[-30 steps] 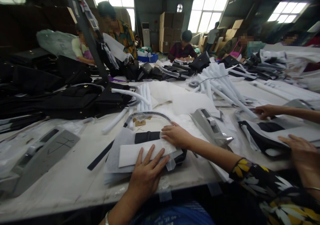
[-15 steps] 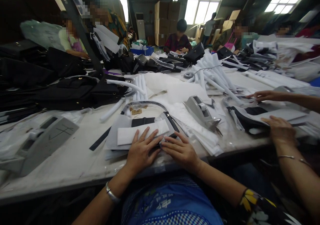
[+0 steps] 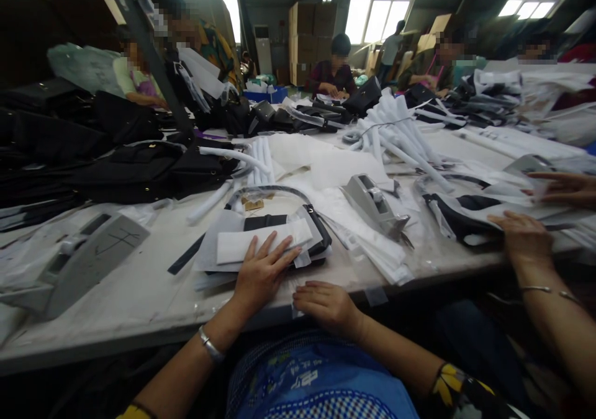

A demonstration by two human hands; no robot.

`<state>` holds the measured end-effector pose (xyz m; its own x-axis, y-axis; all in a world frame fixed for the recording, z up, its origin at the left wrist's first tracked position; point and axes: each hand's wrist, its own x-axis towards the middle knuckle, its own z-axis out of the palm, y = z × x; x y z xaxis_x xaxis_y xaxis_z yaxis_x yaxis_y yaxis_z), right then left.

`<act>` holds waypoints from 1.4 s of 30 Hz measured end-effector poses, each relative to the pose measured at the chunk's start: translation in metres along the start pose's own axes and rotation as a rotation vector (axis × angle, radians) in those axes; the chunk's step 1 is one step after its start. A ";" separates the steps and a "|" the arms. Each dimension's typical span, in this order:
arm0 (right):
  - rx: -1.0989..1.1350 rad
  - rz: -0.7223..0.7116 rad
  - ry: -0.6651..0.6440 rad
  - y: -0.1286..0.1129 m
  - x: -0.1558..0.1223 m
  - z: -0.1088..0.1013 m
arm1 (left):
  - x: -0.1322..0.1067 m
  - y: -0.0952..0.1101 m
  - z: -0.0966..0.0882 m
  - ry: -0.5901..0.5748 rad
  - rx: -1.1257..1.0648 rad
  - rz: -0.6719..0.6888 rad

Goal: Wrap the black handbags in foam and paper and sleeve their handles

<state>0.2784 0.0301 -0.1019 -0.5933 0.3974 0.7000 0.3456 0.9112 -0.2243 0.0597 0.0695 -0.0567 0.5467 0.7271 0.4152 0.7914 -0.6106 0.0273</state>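
"Off the black bag (image 3: 322, 236) and down at the near edge of the surface (image 3: 135, 285) — that's the right hand's (image 3: 328, 307) shift from half a second ago."

"Do its fingers pinch anything?"

"Can't tell. They lie close together at the edge, and their undersides are hidden. Farther right, a clear strip (image 3: 376, 296) hangs from that edge."

"And the left hand (image 3: 265, 267)?"

"Spread flat across the right part of the white pad (image 3: 235, 247), which lies on the bag. I'd make that pressure light and even — enough to stop sliding, without creasing the pale sheet (image 3: 208, 236) underneath."

"What about the tape flap (image 3: 303, 259) by the fingertips?"

"It looks only partly stuck. I'd smooth it from the pad outward, one finger, so no wrinkle stays trapped."

"Does the handle (image 3: 263, 190) get in the way?"

"No, it arches up behind the pad. Best not to lean on it."

"Anything handy beyond?"

"One grey tape dispenser (image 3: 370, 198) stands right of the bag, within easy reach I'd guess; farther back lies a bundle of white tubes (image 3: 388, 124)."
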 end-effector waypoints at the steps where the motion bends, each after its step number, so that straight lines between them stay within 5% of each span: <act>1: 0.006 0.017 0.002 -0.004 -0.005 -0.005 | 0.000 0.000 0.001 0.006 0.007 -0.002; 5: 0.012 0.050 0.002 -0.025 -0.018 -0.023 | -0.001 0.002 0.006 0.015 0.026 -0.010; 9: 0.025 0.045 0.033 -0.036 0.002 -0.037 | -0.003 0.005 0.009 0.030 0.060 -0.017; 19: -0.039 0.004 0.033 -0.001 0.081 -0.071 | -0.004 0.008 0.012 0.099 0.087 0.016; 23: -0.028 0.149 0.028 0.027 0.099 -0.066 | -0.006 0.007 0.018 0.140 0.028 0.011; 30: 0.045 0.633 -0.085 0.079 0.108 -0.033 | -0.006 0.006 0.022 0.242 -0.026 0.014; 42: 0.070 0.787 -0.279 0.114 0.114 -0.024 | -0.004 0.012 0.009 0.245 -0.158 -0.002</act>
<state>0.2675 0.1769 -0.0317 -0.3588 0.9243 0.1300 0.6938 0.3572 -0.6253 0.0692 0.0623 -0.0667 0.4475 0.6431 0.6215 0.7298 -0.6643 0.1619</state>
